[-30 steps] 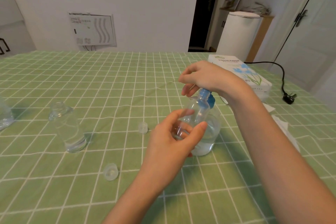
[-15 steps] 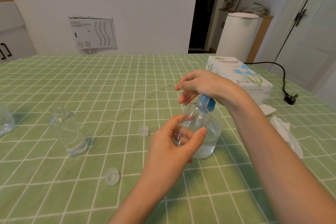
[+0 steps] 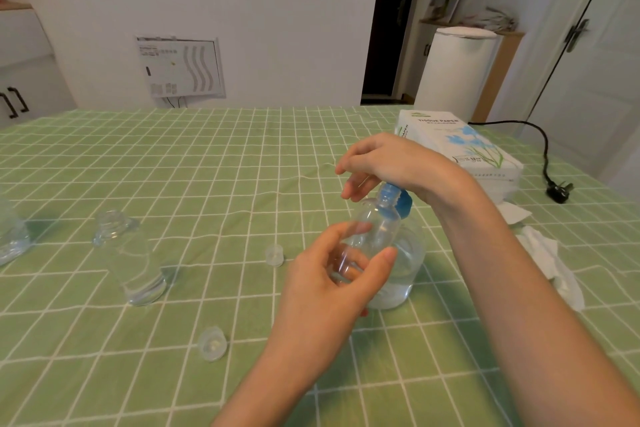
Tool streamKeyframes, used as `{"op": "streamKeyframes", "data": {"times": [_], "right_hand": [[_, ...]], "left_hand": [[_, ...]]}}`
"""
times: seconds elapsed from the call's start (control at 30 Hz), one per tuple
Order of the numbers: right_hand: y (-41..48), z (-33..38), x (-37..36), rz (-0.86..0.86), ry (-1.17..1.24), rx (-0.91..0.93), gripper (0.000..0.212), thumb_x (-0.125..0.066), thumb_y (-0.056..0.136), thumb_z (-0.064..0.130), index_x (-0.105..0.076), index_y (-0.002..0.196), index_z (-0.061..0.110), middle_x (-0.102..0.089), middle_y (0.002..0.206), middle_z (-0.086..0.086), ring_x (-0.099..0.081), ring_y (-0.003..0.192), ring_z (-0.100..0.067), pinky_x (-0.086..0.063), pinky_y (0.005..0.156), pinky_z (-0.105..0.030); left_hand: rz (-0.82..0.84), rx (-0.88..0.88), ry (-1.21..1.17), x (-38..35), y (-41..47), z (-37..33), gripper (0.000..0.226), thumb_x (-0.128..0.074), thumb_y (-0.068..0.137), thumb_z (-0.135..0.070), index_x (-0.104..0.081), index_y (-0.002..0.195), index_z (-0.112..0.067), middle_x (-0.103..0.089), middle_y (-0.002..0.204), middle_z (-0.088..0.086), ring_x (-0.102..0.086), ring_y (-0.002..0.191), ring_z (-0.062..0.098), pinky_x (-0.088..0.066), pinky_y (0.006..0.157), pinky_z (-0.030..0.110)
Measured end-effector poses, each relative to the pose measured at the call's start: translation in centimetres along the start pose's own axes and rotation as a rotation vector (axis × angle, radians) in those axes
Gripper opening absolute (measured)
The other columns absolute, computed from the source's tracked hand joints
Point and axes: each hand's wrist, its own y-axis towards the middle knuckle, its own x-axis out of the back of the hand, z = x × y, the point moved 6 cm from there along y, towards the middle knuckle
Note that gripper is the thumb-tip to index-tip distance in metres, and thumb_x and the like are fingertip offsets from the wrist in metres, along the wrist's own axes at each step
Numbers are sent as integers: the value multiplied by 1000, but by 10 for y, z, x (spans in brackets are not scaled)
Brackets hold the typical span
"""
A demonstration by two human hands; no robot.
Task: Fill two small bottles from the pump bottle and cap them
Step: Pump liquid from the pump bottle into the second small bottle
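Observation:
My left hand (image 3: 332, 284) grips a small clear bottle (image 3: 372, 229) and holds its mouth up against the blue pump head (image 3: 398, 199) of the clear pump bottle (image 3: 407, 263), which stands on the green checked tablecloth (image 3: 207, 177). My right hand (image 3: 388, 163) rests on top of the pump head with its palm, fingers loosely spread. A second small clear bottle (image 3: 133, 253) stands uncapped at the left with a little liquid at its bottom. Two clear caps lie loose on the cloth, one (image 3: 274, 255) near the middle and one (image 3: 212, 343) nearer to me.
A white tissue box (image 3: 460, 149) sits at the right, with crumpled tissues (image 3: 550, 260) in front of it. A black cable with a plug (image 3: 557, 192) lies at the far right. Part of another clear container (image 3: 10, 236) shows at the left edge.
The view has shifted slightly, and my right hand's fingers have lifted and spread a little over the pump head. The left hand keeps the small bottle at the spout.

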Motion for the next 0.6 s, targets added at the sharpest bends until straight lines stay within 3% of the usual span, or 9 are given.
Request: {"op": "streamKeyframes", "data": {"times": [0.17,0.3,0.5,0.6], "right_hand": [[0,-3,-4,26,17,-17,18,-51,95,19,-67,101,13,-72,77,-3,-65,99,-26,-43,103,-45],[-1,-1,-1,4,9,-18,17,-52,94,20,-65,102,13,-72,75,-3,-66,94,-25,-44,101,-46],[-2,8,9,-22,-55,-18,25,-52,94,22,-63,110,6,-73,80,-6,-66,82,-28,-50,91,-40],[-2,8,4,37,-76,-36,22,-49,95,18,-64,108,9,-72,80,-5,-61,84,-23,-48,98,-43]], "left_hand": [[3,11,10,0,-1,0,44,-67,61,-45,-64,102,-30,-57,62,-3,-51,50,11,-46,46,16],[12,15,19,0,-1,1,30,-70,71,-35,-64,101,-32,-59,65,-1,-53,53,10,-49,49,17],[1,-12,10,-1,1,-5,44,-66,59,-47,-64,100,-32,-58,62,-7,-53,55,12,-50,50,19],[7,-12,13,0,1,-3,43,-66,59,-48,-64,99,-33,-58,62,-7,-53,55,12,-49,50,18]]}}
